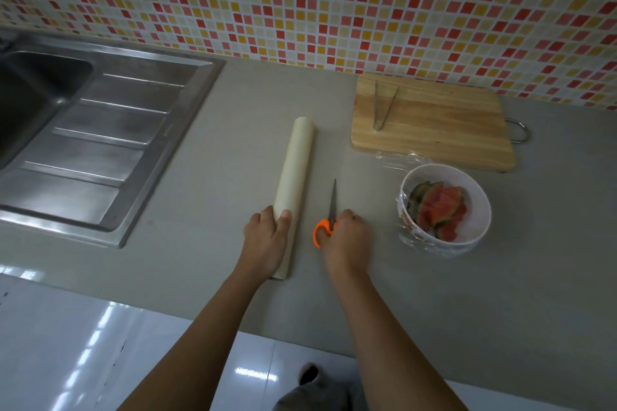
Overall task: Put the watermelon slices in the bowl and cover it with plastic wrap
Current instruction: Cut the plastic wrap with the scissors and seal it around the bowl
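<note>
Toward the middle of the countertop (207, 130), the left hand (265, 242) lies closed over the near end of the plastic wrap roll (295, 190), and just beside it the right hand (345, 237) has its fingers curled around the orange handles of the scissors (329, 213), blades pointing toward the wall. The covering step seems nearly finished, so next comes letting both tools go and checking the seal. Near the right end, just in front of the cutting board (434, 120) with tongs (384, 107), the white bowl (480, 210) holds red, green-rinded watermelon slices (440, 210) under what looks like wrinkled film.
</note>
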`<state>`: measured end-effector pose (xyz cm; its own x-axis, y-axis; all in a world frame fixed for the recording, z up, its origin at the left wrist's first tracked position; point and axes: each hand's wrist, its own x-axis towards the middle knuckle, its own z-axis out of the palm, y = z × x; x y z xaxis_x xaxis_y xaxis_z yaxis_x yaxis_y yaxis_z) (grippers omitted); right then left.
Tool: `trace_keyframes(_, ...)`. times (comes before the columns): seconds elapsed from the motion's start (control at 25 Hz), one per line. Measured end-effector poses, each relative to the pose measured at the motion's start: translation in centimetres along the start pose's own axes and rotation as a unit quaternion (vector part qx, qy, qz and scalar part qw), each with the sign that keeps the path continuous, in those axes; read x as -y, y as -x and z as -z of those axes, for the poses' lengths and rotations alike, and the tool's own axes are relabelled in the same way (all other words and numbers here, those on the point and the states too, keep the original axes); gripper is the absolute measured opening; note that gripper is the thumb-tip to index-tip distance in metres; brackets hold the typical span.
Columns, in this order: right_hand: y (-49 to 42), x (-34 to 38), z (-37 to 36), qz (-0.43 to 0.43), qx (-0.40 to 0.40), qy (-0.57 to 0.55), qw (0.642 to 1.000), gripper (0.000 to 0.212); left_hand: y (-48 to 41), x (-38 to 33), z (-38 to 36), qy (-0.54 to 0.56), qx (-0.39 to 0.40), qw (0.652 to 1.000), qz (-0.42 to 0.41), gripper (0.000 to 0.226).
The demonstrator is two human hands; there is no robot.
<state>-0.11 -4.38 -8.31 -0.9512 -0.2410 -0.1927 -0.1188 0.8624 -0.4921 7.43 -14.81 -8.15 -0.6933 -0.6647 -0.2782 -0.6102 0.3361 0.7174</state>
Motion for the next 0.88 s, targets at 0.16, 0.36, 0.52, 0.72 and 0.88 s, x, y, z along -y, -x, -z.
trace_keyframes(0.16,-0.2,0.1,0.0,-0.004,0.012,-0.020,1.000,0.029,0.2,0.1,-0.6,-0.013,0.000,1.000,0.007,0.039)
trace_keyframes(0.36,0.5,0.0,0.1,0.014,0.005,-0.042,0.999,0.027,0.1,0.1,-0.1,-0.026,0.009,0.999,0.021,0.046)
trace_keyframes(0.52,0.8,0.0,0.3,0.046,-0.018,-0.076,0.996,0.024,0.2,-0.2,0.7,-0.092,0.042,0.995,0.003,0.065)
trace_keyframes(0.72,1.1,-0.8,1.4,0.056,-0.015,-0.094,0.994,0.029,0.0,0.0,1.2,-0.087,0.077,0.993,0.002,0.069)
trace_keyframes(0.88,1.0,-1.6,2.2,0.056,-0.002,-0.102,0.993,0.031,-0.1,0.0,1.3,-0.086,0.090,0.992,0.016,0.071)
